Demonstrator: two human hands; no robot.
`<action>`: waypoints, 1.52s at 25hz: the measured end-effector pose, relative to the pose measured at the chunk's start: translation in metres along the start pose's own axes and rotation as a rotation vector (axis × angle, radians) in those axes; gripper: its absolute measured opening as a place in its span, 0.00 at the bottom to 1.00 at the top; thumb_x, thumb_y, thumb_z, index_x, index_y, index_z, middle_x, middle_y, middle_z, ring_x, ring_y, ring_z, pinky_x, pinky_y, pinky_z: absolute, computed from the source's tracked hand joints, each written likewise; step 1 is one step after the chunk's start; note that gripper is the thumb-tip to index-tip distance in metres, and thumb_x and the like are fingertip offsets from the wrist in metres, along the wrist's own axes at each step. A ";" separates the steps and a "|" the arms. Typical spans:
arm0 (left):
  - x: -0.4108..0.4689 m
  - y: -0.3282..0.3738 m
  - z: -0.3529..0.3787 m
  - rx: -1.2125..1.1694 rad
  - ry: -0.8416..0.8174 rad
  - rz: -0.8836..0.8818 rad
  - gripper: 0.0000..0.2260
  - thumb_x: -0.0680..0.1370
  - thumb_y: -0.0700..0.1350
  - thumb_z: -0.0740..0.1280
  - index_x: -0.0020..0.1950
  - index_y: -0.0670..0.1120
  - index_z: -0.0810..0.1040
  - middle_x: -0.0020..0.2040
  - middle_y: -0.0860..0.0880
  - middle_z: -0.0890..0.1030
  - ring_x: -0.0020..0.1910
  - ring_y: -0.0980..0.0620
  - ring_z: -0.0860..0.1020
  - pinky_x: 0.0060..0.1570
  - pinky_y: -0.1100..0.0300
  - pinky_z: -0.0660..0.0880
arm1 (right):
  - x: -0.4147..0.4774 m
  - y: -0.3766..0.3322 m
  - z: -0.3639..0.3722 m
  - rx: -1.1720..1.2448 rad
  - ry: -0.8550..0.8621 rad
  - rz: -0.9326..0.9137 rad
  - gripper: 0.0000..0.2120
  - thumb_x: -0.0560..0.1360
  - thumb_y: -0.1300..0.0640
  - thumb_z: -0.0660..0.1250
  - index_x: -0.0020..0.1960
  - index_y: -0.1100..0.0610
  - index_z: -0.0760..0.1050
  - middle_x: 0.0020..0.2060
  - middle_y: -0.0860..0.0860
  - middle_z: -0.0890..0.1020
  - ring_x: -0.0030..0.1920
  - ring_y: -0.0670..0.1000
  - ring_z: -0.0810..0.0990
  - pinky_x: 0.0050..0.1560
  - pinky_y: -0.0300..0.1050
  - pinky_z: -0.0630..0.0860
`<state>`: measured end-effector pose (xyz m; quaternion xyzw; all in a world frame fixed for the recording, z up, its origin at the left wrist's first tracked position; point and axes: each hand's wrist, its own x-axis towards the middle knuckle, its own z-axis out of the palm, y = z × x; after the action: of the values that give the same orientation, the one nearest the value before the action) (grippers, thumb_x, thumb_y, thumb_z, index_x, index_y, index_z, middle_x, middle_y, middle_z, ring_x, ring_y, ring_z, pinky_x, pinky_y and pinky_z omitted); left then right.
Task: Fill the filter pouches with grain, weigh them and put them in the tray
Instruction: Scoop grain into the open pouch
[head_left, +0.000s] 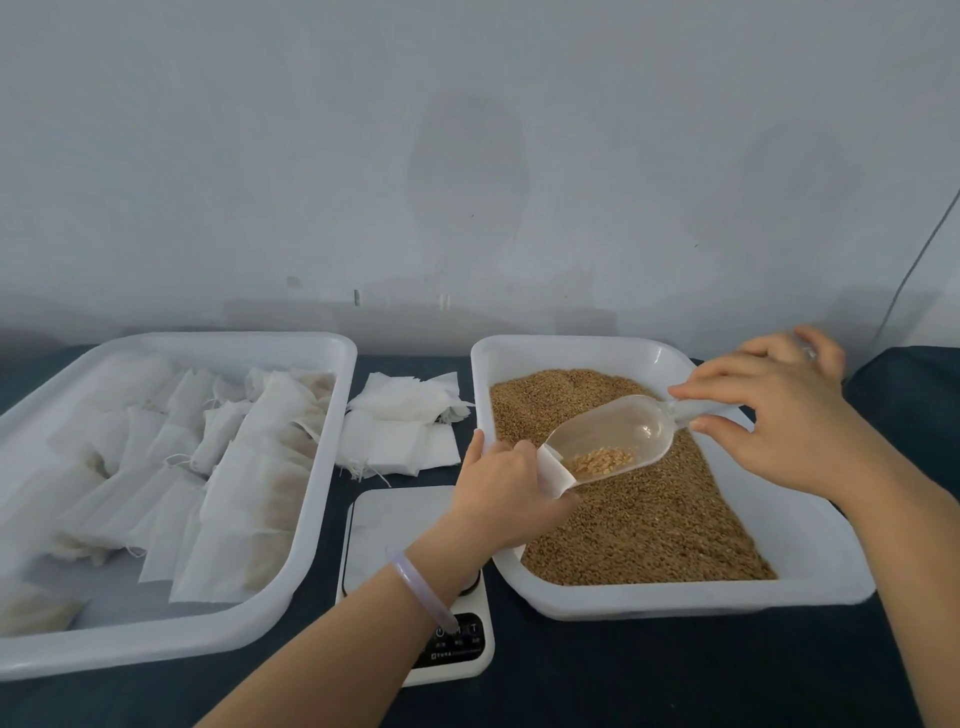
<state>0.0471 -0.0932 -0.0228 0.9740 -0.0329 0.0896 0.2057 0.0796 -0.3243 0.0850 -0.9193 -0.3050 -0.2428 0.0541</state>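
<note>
two grips curled: left hand (506, 486) pinches the pouch (556, 475), right hand (779, 415) holds the tilted scoop (618, 439).

A plain pale grey-blue wall (467, 156) fills the upper half, faintly smudged and evenly lit. A thin dark cable (919, 260) slants down its right edge. Below lies a dark blue cloth-covered worktop (649, 675).

White scale (396, 519) panel — power symbol, letter T, brand line beneath too blurred to read
</note>
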 end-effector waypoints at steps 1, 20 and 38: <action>0.000 0.000 0.000 0.003 0.002 0.001 0.23 0.74 0.64 0.61 0.56 0.45 0.71 0.45 0.50 0.73 0.56 0.49 0.73 0.73 0.50 0.44 | 0.000 0.000 -0.001 0.000 -0.006 0.003 0.13 0.67 0.57 0.75 0.50 0.45 0.82 0.46 0.41 0.81 0.54 0.54 0.72 0.65 0.53 0.47; -0.002 -0.005 -0.012 -0.423 -0.009 -0.016 0.15 0.81 0.53 0.60 0.46 0.41 0.71 0.36 0.48 0.73 0.39 0.54 0.71 0.69 0.49 0.57 | -0.047 0.027 0.075 0.278 -0.438 0.514 0.14 0.74 0.46 0.67 0.60 0.39 0.74 0.59 0.40 0.78 0.62 0.48 0.73 0.69 0.60 0.62; -0.053 -0.082 -0.108 -0.441 -0.072 -0.020 0.19 0.70 0.53 0.74 0.57 0.58 0.70 0.51 0.65 0.72 0.51 0.72 0.72 0.47 0.76 0.67 | 0.051 -0.167 0.085 0.794 -0.352 0.036 0.08 0.70 0.54 0.72 0.42 0.58 0.78 0.36 0.52 0.80 0.36 0.51 0.77 0.34 0.41 0.72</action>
<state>-0.0142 0.0268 0.0326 0.9082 -0.0493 0.0433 0.4133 0.0523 -0.1414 0.0268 -0.8598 -0.3632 0.0548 0.3548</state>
